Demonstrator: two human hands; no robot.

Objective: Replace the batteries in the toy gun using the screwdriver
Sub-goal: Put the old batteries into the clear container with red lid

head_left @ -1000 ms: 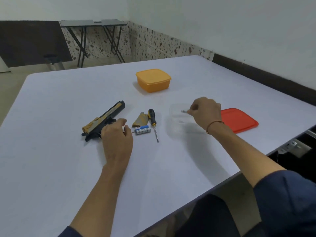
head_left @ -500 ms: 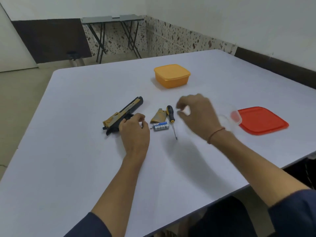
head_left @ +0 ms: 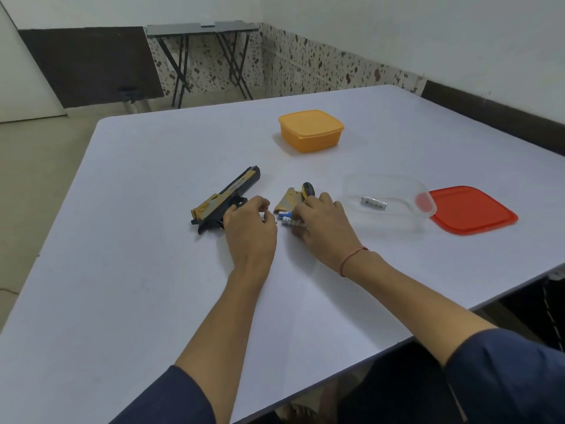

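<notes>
The black and gold toy gun point(head_left: 227, 194) lies flat on the white table point(head_left: 137, 270), muzzle pointing away. My left hand point(head_left: 249, 231) covers its grip end, fingers curled on it. My right hand point(head_left: 321, 224) is down on the small pile of blue and white batteries point(head_left: 286, 218), fingers closed around one of them. The tan battery cover point(head_left: 289, 201) lies just beyond. Only the yellow and black handle of the screwdriver point(head_left: 308, 189) shows; my right hand hides its shaft.
A clear plastic tub point(head_left: 389, 180) right of my right hand holds one battery point(head_left: 373, 204). Its red lid point(head_left: 474, 211) lies flat further right. A closed orange box point(head_left: 310, 131) stands at the back. The table's front edge runs diagonally under my right forearm.
My right hand has come left from above the clear tub to the batteries beside the gun. A battery now lies in the tub. My left hand stayed on the gun.
</notes>
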